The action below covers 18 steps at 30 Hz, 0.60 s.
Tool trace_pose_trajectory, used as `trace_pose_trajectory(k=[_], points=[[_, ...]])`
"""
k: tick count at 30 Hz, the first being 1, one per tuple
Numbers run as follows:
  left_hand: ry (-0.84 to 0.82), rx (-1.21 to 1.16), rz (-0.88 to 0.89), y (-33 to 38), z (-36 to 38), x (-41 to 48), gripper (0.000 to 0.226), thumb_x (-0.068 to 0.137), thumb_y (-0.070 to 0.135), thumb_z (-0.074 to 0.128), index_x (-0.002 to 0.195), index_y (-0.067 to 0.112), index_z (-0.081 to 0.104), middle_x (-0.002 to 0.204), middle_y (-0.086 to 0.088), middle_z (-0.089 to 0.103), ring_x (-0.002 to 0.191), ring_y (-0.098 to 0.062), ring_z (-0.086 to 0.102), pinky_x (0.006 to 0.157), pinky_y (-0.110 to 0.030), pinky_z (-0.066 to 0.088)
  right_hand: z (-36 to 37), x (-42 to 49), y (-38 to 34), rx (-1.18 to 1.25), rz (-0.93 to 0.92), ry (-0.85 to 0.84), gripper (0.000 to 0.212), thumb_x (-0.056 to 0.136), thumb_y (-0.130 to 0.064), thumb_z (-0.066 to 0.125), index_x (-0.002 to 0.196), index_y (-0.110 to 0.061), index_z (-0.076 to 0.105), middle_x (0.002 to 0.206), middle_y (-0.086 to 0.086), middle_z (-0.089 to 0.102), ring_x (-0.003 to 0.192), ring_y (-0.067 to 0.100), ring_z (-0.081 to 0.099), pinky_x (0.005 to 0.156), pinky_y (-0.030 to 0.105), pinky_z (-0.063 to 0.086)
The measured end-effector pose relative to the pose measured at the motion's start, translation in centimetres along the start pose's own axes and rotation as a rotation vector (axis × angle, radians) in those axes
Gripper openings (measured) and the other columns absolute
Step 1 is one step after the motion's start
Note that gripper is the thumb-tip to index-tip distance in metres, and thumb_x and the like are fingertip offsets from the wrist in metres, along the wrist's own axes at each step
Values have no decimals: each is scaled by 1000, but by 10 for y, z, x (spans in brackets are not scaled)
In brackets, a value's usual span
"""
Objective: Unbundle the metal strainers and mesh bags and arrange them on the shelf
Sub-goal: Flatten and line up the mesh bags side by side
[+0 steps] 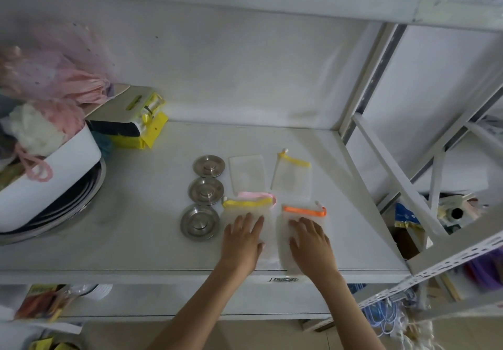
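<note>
1. Metal strainers, three: lying in a column on the white shelf [136, 227], far strainer [209, 165], middle strainer [206, 191], near strainer [200, 221]. All are sitting separate and flat; this part of the task is looking done.
2. Mesh bags, back row: a plain white bag [247, 174] is lying at 3 o'clock of the far strainer, and a yellow-trimmed bag [292, 177] is lying further toward 3 o'clock, apart from it.
3. Mesh bags, front row: a second yellow-trimmed bag [249, 208] is lying over a pink-trimmed bag [257, 195], whose ribbon is peeking out at its 12 o'clock edge; an orange-trimmed bag [303, 212] is lying at 3 o'clock of these.
4. Hands: the left hand [242, 241] is pressing flat, fingers spread, on the second yellow-trimmed bag; the right hand [310, 241] is pressing flat on the orange-trimmed bag. Neither is gripping anything.
5. Progress, as judged: no bundle is showing; only final smoothing and perhaps separating the overlapped pair is remaining.
6. Hard to make out: the pink-trimmed bag's body is hidden, so more layers cannot be ruled out. Clutter at 9 o'clock, a white tub [54, 175], is partly cut off.
</note>
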State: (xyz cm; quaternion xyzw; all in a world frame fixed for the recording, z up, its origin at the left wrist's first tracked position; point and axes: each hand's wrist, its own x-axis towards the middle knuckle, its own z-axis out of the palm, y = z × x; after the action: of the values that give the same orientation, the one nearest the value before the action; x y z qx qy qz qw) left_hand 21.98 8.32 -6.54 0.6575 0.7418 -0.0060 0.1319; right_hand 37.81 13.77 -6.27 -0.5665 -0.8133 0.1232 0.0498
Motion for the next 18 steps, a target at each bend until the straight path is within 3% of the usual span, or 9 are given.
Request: trace_pose_trajectory(k=[4, 6, 9, 14, 18], points=[[22, -53, -23, -3, -1, 7, 55, 95, 38, 38, 145, 21, 24, 155, -7, 22, 141, -27, 23, 112, -44, 27, -5, 14, -6, -5, -24, 5, 40, 95, -23, 44, 134, -21, 44, 143, 5, 43, 129, 30, 40, 105, 40, 36], [106, -48, -6, -5, -12, 16, 47, 94, 34, 41, 138, 17, 35, 145, -7, 37, 132, -27, 36, 103, -41, 36, -11, 27, -7, 98, -19, 86, 37, 93, -18, 47, 130, -18, 49, 137, 8, 49, 128, 33, 40, 107, 41, 35], [238, -58, -15, -11, -30, 41, 43, 94, 24, 41, 135, 13, 37, 140, -8, 42, 126, -28, 43, 96, -40, 40, -21, 54, -12, 256, 4, 165, 38, 93, -15, 47, 131, -14, 49, 136, 11, 50, 125, 36, 43, 107, 46, 35], [113, -31, -51, -22, -39, 88, 44, 98, 25, 30, 141, 17, 33, 143, -11, 40, 130, -30, 40, 100, -41, 38, -19, 96, -18, 107, 26, -51, 39, 97, -22, 36, 135, -18, 43, 145, 7, 42, 131, 31, 36, 105, 43, 35], [72, 35, -40, -35, -36, 106, 38, 97, 22, 33, 134, 18, 41, 133, -13, 47, 123, -32, 44, 97, -40, 39, -17, 112, -12, 54, -3, -74, 34, 94, -21, 39, 127, -17, 47, 138, 7, 47, 124, 32, 40, 103, 41, 35]])
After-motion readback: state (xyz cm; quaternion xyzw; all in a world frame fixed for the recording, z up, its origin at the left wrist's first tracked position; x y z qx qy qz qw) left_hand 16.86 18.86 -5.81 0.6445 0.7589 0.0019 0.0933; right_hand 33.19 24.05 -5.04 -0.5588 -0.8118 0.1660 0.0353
